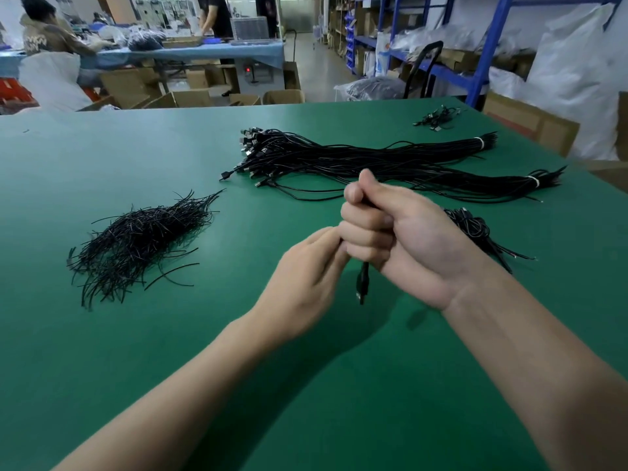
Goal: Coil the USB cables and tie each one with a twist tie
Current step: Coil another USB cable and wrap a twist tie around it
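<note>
Green surface (102, 334): right hand (390, 232) fists a cable (363, 283), left hand (306, 277) curls in close, its hold hidden. Big bundles (339, 158) wait; few coils (472, 226) look finished.

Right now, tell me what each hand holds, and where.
Right hand grips the thin black USB cable just above its dangling plug; left hand cannot be told.

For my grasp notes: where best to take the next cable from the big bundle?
Probably at the plug sticking out left of the bundle, coming from the left: it lies apart from the rest, while white ties bind the right ends.
</note>
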### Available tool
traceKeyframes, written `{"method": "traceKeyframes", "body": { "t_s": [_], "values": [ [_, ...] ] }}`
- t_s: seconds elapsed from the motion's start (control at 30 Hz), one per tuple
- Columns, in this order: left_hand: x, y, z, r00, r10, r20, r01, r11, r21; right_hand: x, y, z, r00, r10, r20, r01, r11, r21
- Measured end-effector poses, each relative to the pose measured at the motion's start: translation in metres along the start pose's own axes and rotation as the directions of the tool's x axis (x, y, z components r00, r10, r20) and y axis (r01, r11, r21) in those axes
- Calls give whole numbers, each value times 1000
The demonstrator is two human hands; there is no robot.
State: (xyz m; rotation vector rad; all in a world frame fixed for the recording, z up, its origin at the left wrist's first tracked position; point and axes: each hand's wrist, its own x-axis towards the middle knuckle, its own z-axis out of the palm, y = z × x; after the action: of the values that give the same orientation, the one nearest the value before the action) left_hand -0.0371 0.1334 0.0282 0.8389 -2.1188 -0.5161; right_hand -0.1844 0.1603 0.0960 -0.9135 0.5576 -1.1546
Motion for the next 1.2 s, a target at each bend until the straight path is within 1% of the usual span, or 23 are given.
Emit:
{"method": "traceKeyframes", "body": {
  "t_s": [0.13,0.2,0.27,0.37,0.43,0.47,0.5,0.53,0.57,0.63,0.7,0.73,0.77,0.8,0.9,0.97,1.03,1.1,1.13,1.2],
  "values": [
    [3,21,-1,994,-83,-68,71,985,-156,8,-1,12,992,-109,-68,114,990,88],
    [3,24,-6,994,-81,-79,66,983,-173,10,-6,15,986,-144,-89,154,981,117],
    [1,25,-11,995,-44,-90,32,990,-136,9,-13,15,977,-181,-113,193,975,109],
    [-3,27,-16,994,-5,-113,3,1000,-10,6,-19,14,954,-256,-153,264,964,34],
    [-7,30,-16,998,14,-65,-10,998,60,5,-19,14,928,-327,-180,328,945,-25],
    [-8,32,-16,999,16,-34,-13,996,90,5,-17,14,913,-364,-187,352,931,-93],
    [-9,35,-17,1000,25,-16,-23,992,127,6,-15,14,897,-401,-186,363,908,-208],
    [-9,37,-18,999,43,-11,-41,984,172,6,-12,14,884,-434,-173,354,864,-358],
    [-9,39,-20,998,64,-11,-60,975,215,6,-9,13,876,-460,-146,330,792,-514],
    [-7,43,-25,994,108,-15,-98,951,294,4,-1,8,868,-491,-66,265,573,-776],
    [-5,45,-35,987,156,-36,-134,927,350,0,5,0,870,-493,13,204,335,-920],
    [-4,45,-41,983,177,-49,-148,924,352,-3,8,-4,880,-473,45,184,253,-950],
    [-2,44,-47,980,191,-50,-164,927,338,-6,10,-8,896,-439,62,174,221,-959],
    [-1,44,-53,980,199,-32,-178,931,318,-8,13,-11,916,-397,64,173,244,-954],
    [1,41,-60,980,194,36,-197,950,243,-15,21,-16,973,-223,56,159,479,-863],
    [4,38,-63,981,194,9,-192,966,175,-19,24,-17,997,-60,56,80,565,-822],
    [7,35,-67,978,208,-13,-205,971,122,-23,25,-17,992,117,51,-36,638,-769],
    [10,28,-68,979,202,-11,-202,979,16,-29,24,-18,960,259,110,-124,742,-659],
    [11,24,-66,984,176,-9,-176,982,-72,-33,23,-18,941,294,170,-148,806,-573],
    [10,16,-60,996,84,-27,-88,959,-270,-38,20,-17,923,273,270,-165,917,-362]
  ]
}}
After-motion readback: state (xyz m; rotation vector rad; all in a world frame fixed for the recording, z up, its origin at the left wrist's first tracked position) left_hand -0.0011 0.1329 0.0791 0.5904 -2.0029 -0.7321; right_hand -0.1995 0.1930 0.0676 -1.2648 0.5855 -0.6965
